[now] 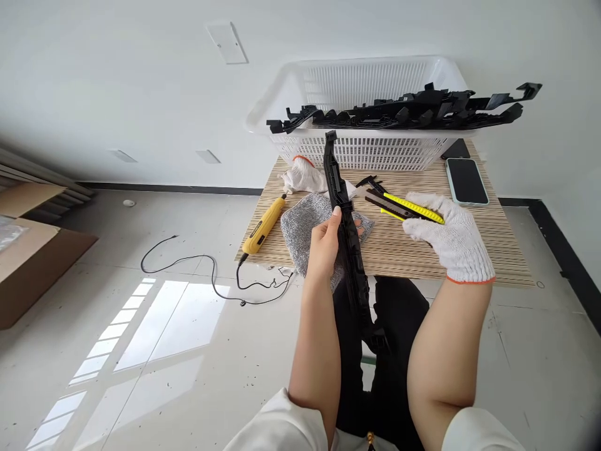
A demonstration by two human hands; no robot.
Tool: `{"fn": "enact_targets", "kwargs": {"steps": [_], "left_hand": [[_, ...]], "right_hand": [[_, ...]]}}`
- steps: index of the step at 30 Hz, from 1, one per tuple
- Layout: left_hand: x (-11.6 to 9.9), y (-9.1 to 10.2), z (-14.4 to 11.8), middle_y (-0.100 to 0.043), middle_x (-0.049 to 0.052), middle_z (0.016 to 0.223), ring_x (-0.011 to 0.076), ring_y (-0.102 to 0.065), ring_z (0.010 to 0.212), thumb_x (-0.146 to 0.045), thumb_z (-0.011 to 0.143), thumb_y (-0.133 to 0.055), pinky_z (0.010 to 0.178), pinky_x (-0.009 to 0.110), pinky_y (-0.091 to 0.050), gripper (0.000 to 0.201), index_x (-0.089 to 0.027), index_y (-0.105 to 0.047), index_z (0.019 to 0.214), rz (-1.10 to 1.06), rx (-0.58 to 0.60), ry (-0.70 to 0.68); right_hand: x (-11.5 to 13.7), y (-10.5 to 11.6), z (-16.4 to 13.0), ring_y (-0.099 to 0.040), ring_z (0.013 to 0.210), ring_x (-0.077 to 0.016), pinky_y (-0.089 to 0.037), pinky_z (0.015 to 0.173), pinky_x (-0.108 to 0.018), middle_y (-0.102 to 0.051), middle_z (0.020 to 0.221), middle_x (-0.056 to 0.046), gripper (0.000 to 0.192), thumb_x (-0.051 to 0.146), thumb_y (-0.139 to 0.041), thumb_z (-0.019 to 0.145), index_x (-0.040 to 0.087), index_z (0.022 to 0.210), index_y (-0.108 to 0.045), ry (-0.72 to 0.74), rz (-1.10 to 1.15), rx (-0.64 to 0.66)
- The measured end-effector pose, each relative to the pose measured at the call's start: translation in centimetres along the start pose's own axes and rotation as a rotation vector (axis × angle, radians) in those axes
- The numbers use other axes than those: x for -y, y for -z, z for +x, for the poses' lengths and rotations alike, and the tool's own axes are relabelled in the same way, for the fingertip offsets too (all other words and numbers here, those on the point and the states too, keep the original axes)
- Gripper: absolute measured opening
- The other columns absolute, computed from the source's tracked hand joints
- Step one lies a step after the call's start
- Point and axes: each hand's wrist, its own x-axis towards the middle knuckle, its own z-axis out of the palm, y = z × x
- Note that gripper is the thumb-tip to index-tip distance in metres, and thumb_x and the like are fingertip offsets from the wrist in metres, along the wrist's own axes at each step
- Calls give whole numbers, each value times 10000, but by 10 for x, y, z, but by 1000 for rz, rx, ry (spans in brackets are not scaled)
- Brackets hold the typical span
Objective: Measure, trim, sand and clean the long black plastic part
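Observation:
My bare left hand (pixel 327 244) is closed around a long black plastic part (pixel 350 241), which slants from the basket's front down over my lap. On my right hand (pixel 453 232) is a white knit glove with an orange cuff; its fingers grip a yellow and black utility knife (pixel 413 207) above the table. The knife's tip points left, toward the black part. A second yellow strip (pixel 393 214) shows just under the knife, and I cannot tell whether it belongs to it. Below my left hand lies a grey cloth (pixel 300 225).
A white basket (pixel 366 151) at the table's back bears several black plastic parts (pixel 399 113) across its rim. On the wooden table (pixel 498 250) are a yellow corded tool (pixel 265 225), a white glove (pixel 305 176), black calipers (pixel 373 183) and a phone (pixel 467 181). A cable (pixel 213 275) trails along the floor.

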Motion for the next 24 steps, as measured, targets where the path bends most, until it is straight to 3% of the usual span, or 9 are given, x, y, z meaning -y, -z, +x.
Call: {"fn": "enact_targets", "kwargs": {"steps": [4, 7, 10, 15, 18, 20, 24], "left_hand": [[-1, 0, 1, -754, 110, 842, 217, -732, 715, -707, 800, -635, 592, 285, -563, 567, -152, -738, 851, -2, -73, 40], [0, 1, 2, -749, 100, 842, 210, -729, 718, -644, 815, -661, 605, 293, -573, 504, -150, -745, 870, -14, -65, 23], [1, 2, 2, -751, 70, 886, 200, -727, 755, -518, 804, -729, 640, 293, -588, 356, -172, -731, 888, -54, -32, -44], [1, 1, 1, -754, 65, 990, 208, -737, 849, -511, 847, -681, 704, 308, -607, 332, -197, -721, 947, -103, -52, -70], [0, 1, 2, -756, 81, 921, 216, -736, 840, -605, 860, -624, 683, 294, -601, 442, -181, -732, 927, -98, -109, -57], [0, 2, 3, -754, 83, 897, 209, -733, 825, -624, 863, -606, 658, 276, -590, 464, -181, -734, 916, -100, -139, -54], [-2, 6, 7, -708, 37, 751, 166, -695, 684, -541, 828, -679, 548, 238, -533, 361, -182, -710, 810, -128, -152, -95]], "right_hand": [[1, -1, 0, -685, 1032, -252, -580, 928, -427, -721, 1157, -2, 414, 307, -866, 663, 338, 1059, -747, 16, -8, 18], [2, -1, -2, -691, 1020, -256, -590, 909, -450, -721, 1159, -7, 437, 332, -856, 680, 331, 1100, -736, 31, 16, -8], [3, -2, -2, -674, 1092, -269, -571, 963, -449, -716, 1181, -5, 422, 316, -885, 640, 319, 1042, -756, 30, -8, 115], [5, -7, -1, -685, 1067, -253, -573, 960, -447, -722, 1163, 5, 423, 305, -856, 686, 346, 1091, -740, 76, 24, 32], [7, -11, 1, -666, 1125, -284, -527, 1040, -501, -721, 1183, 0, 398, 308, -869, 662, 326, 1043, -754, 76, 3, 99], [9, -16, 1, -669, 1117, -283, -530, 1030, -518, -719, 1187, 1, 411, 329, -844, 694, 334, 1091, -738, 87, 14, 42], [13, -25, 3, -667, 1116, -274, -539, 1019, -488, -722, 1172, 2, 391, 319, -851, 682, 327, 1058, -744, 116, -11, 75]]}}
